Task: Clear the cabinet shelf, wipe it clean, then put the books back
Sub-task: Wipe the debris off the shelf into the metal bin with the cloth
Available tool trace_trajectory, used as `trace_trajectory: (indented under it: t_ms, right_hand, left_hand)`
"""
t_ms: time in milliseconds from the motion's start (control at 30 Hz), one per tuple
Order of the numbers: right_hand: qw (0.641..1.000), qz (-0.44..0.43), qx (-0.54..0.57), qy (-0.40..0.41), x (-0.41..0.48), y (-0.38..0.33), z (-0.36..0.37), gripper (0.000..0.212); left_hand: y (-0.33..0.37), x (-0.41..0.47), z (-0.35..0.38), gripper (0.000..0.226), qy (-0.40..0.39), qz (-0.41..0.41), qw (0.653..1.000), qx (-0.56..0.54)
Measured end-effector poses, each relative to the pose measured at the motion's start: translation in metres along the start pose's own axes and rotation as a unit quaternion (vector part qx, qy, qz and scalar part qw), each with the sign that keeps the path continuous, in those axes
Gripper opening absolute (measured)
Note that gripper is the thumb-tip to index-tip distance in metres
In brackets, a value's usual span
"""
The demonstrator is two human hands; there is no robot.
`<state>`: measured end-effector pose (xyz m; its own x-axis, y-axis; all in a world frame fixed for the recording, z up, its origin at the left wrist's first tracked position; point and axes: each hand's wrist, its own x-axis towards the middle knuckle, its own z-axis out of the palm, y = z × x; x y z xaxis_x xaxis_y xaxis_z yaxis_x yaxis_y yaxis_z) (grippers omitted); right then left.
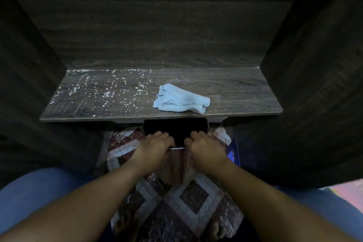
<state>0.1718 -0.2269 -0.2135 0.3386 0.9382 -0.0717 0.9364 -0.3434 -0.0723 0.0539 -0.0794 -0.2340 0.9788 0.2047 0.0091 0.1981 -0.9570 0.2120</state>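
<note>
Left hand (155, 143) and right hand (204, 146) grasp the shiny steel bin (176, 165) by its rim; best held snug under the dark wood-grain shelf (235, 92), near edge, to catch the white crumbs (102, 88).

Head view, steeply down, near shelf (235, 92)

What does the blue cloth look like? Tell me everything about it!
The cloth is light blue, soft and thin-looking, crumpled into a loose, wrinkled bundle. It lies on the dark wooden shelf, right of the middle and close to the front edge. White specks dot the shelf to its left. Only the shelf touches it: the left hand and right hand grip a bin below.
</note>
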Motion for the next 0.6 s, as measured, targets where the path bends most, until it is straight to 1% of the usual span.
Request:
trace_trajectory:
  t_ms: [133, 200, 233, 267, 300, 333, 400, 433, 500, 533, 600]
  right_hand:
    - [1.0, 0.015, -0.005, -0.022, 0.005, 0.005, 0.009, 0.025]
    - [1.0, 0.008, -0.008, -0.028, 0.008, 0.004, 0.01, 0.021]
    - [0.999, 0.002, -0.012, -0.041, 0.01, 0.003, 0.011, 0.018]
    - [0.999, 0.002, -0.018, -0.051, 0.012, 0.003, 0.015, 0.021]
    - [0.998, 0.004, -0.02, -0.051, 0.014, 0.004, 0.023, 0.024]
    - [0.999, 0.003, -0.02, -0.047, 0.016, 0.005, 0.031, 0.024]
    - [0.996, -0.011, -0.008, -0.085, 0.016, 0.003, 0.04, 0.012]
    - [0.994, -0.012, -0.001, -0.111, 0.016, 0.002, 0.04, 0.016]
    - [0.991, -0.001, -0.038, -0.129, 0.016, 0.003, 0.048, 0.03]
    - [0.987, 0.002, -0.036, -0.155, 0.016, 0.003, 0.048, 0.032]
    - [0.983, 0.009, -0.013, -0.18, 0.017, 0.003, 0.05, 0.032]
  left_hand:
    - [0.001, 0.002, 0.012, 0.029, 0.011, -0.014, 0.999, -0.034]
    - [0.0, 0.003, 0.018, 0.028, 0.009, -0.016, 0.999, -0.038]
    - [0.0, 0.003, 0.022, 0.028, 0.003, -0.015, 0.999, -0.033]
    - [0.0, 0.002, 0.025, 0.029, -0.007, -0.012, 1.0, -0.024]
    - [0.0, 0.002, 0.028, 0.031, -0.02, -0.009, 1.0, -0.012]
    - [0.001, 0.002, 0.032, 0.034, -0.033, -0.005, 0.999, 0.001]
    - [0.001, 0.003, 0.041, 0.037, -0.045, -0.009, 0.999, 0.017]
    - [0.002, 0.003, 0.045, 0.036, -0.049, -0.013, 0.999, 0.017]
    - [0.006, 0.003, 0.052, 0.028, -0.077, -0.025, 0.997, 0.0]
    - [0.007, 0.003, 0.056, 0.027, -0.103, -0.043, 0.994, 0.007]
    - [0.005, 0.002, 0.061, 0.033, -0.169, -0.069, 0.983, 0.008]
